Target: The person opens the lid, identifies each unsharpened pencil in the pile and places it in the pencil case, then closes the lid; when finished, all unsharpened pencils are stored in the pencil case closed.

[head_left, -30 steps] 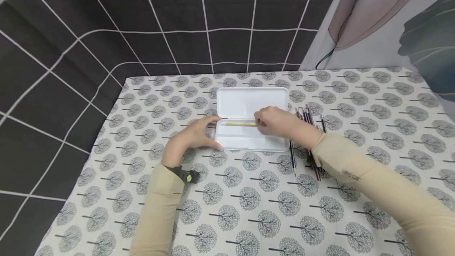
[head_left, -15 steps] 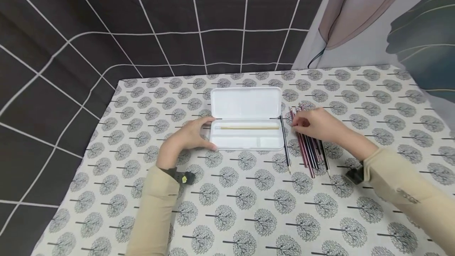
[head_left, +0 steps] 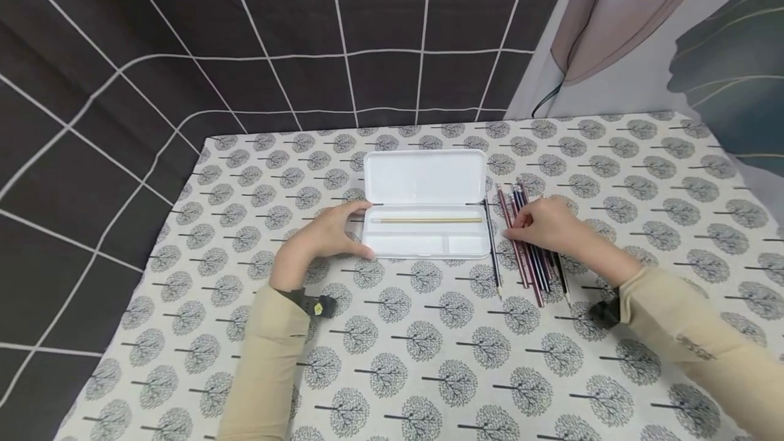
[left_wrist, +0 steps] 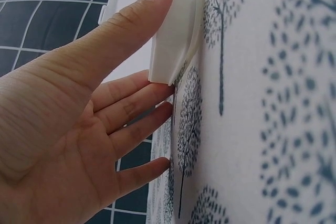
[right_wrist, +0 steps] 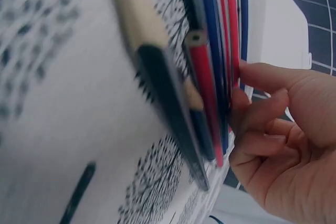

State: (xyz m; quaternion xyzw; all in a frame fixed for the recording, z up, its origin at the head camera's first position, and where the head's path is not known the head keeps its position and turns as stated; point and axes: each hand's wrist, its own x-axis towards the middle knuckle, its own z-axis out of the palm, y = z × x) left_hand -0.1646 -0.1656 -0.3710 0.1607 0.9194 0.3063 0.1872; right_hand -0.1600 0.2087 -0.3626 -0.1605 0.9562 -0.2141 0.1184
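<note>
A white pencil case (head_left: 425, 177) lies with its lid up in the head view. One gold pencil (head_left: 429, 220) is in its long rear compartment. My left hand (head_left: 331, 231) spans the case's left end, thumb at the front edge and index finger near the hinge; the left wrist view shows the other fingers extended behind the white end (left_wrist: 176, 35). My right hand (head_left: 548, 223) is at the left side of a loose pencil pile (head_left: 540, 267). Its thumb and index finger pinch a red pencil (right_wrist: 231, 22), seen in the right wrist view among blue and red ones.
A dark pencil (head_left: 493, 257) lies right along the case's right edge, pointing toward the front. Another dark sharpened pencil (right_wrist: 168, 98) lies at the outer side of the pile. The tree-print tablecloth (head_left: 392, 339) covers the table, with a dark checked curtain (head_left: 294, 33) behind it.
My right hand has gone from inside the case to the pencils at the right, leaving the gold pencil behind. A red pencil now lies slightly apart from the pile. The left hand stays at the case.
</note>
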